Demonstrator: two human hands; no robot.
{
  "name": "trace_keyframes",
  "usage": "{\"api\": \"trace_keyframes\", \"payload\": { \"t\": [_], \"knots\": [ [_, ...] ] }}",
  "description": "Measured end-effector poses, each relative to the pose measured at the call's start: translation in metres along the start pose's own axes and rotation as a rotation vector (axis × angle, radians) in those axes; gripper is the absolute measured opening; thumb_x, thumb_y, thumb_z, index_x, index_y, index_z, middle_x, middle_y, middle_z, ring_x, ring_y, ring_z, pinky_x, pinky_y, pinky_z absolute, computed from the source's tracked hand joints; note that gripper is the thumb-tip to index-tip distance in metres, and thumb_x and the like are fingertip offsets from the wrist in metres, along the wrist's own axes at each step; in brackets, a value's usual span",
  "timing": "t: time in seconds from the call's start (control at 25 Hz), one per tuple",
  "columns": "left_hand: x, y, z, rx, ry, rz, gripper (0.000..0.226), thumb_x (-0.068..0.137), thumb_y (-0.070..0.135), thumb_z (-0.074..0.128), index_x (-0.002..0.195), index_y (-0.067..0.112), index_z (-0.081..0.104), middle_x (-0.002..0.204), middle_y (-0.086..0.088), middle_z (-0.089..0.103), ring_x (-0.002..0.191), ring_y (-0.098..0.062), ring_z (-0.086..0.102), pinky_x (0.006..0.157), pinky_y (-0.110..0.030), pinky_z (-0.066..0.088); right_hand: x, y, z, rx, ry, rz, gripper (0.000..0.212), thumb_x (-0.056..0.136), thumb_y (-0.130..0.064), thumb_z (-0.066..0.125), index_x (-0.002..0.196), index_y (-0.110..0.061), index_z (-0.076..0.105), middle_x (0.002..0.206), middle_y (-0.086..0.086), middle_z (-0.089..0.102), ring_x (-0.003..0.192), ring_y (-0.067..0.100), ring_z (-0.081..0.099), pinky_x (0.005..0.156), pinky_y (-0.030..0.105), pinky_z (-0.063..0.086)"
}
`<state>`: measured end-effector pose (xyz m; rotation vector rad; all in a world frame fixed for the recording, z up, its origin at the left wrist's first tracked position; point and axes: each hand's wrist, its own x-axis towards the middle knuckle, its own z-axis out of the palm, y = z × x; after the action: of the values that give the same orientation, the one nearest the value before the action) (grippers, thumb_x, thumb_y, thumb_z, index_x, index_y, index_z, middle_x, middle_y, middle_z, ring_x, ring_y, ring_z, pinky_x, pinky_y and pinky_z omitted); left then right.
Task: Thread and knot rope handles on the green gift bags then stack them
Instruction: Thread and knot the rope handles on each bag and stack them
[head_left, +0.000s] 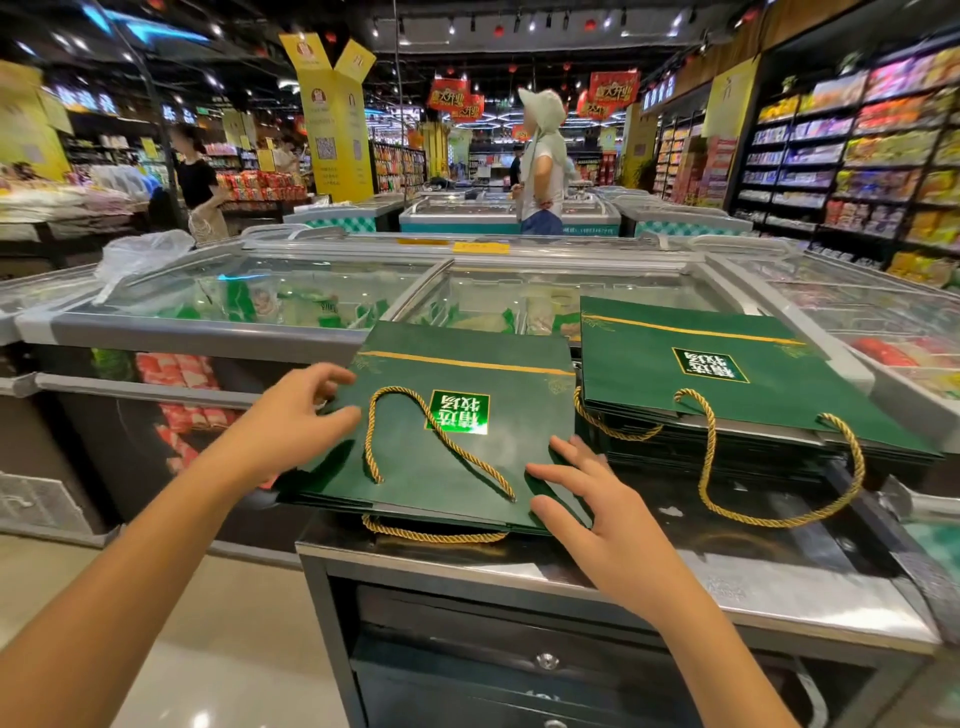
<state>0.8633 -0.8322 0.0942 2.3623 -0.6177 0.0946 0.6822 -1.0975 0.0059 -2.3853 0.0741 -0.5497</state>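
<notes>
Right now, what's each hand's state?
Left hand: open, touching the edge of the green gift bag.
Right hand: open, resting flat on that bag.

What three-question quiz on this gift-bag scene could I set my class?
1. True or false: a gold rope handle lies on top of the near bag.
2. The right hand rests flat on the near bag's: A) far left corner, B) near right corner, C) printed label.
3. Fill in: the stack of bags lies to the near bag's ____.

Key: 1 true; 2 B; 3 right.
</notes>
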Motion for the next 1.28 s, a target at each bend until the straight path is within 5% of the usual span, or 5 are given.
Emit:
{"api": "trace_keyframes", "payload": {
  "t": [0.24, 0.44, 0.72, 0.92, 1.28],
  "knots": [
    [-0.047, -0.031, 0.017, -0.539, 0.173, -0.278, 0.036, 0.092, 0.016, 0.071, 0.126, 0.011, 0.061, 0.107, -0.008, 0.069, 0.098, -0.023, 0.068, 0.09, -0.044, 0.056, -0.002, -0.005, 0.004, 0.015, 0.065, -0.015, 0.032, 0.102, -0.029, 0.057, 0.132, -0.035, 0.064, 0.152, -0.016, 0.043, 0.15, -0.003, 0.023, 0.112, 0.002, 0.002],
    [-0.067, -0.019, 0.018, -1.011, 0.128, -0.39, 0.013, 0.098, 0.008, 0.058, 0.109, 0.009, 0.066, 0.089, -0.006, 0.077, 0.082, -0.02, 0.07, 0.065, -0.027, 0.062, 0.003, -0.027, -0.003, -0.113, 0.133, -0.062, 0.033, 0.102, -0.02, 0.055, 0.134, -0.023, 0.065, 0.136, -0.009, 0.064, 0.132, 0.009, 0.055, 0.117, 0.035, 0.039],
    [-0.079, -0.002, 0.022, -1.178, 0.158, -0.328, 0.017, 0.099, 0.004, 0.055, 0.115, 0.001, 0.059, 0.096, -0.014, 0.075, 0.077, -0.02, 0.073, 0.059, -0.024, 0.059, 0.03, -0.091, 0.013, -0.482, -0.173, -0.22, 0.089, 0.086, -0.081, 0.048, 0.158, -0.033, 0.027, 0.158, -0.014, 0.038, 0.141, 0.013, 0.042, 0.11, 0.043, 0.044],
    [-0.082, 0.01, 0.019, -1.275, 0.166, -0.167, 0.024, 0.103, 0.016, 0.049, 0.119, 0.001, 0.057, 0.109, -0.02, 0.072, 0.089, -0.026, 0.074, 0.07, -0.035, 0.063, 0.039, -0.097, 0.037, -0.606, 0.039, -0.353, 0.066, 0.101, -0.033, 0.055, 0.159, -0.031, 0.023, 0.148, -0.006, 0.051, 0.127, 0.026, 0.054, 0.093, 0.045, 0.045],
    [-0.074, 0.02, 0.041, -1.248, -0.029, -0.189, 0.042, 0.097, 0.032, 0.051, 0.125, 0.002, 0.056, 0.109, -0.024, 0.072, 0.098, -0.038, 0.072, 0.079, -0.037, 0.063, 0.037, -0.135, -0.016, 0.234, 0.469, -0.383, 0.021, 0.106, -0.018, 0.045, 0.113, -0.025, 0.064, 0.072, -0.017, 0.059, 0.057, 0.008, 0.048, 0.052, 0.027, 0.039]
  ]
}}
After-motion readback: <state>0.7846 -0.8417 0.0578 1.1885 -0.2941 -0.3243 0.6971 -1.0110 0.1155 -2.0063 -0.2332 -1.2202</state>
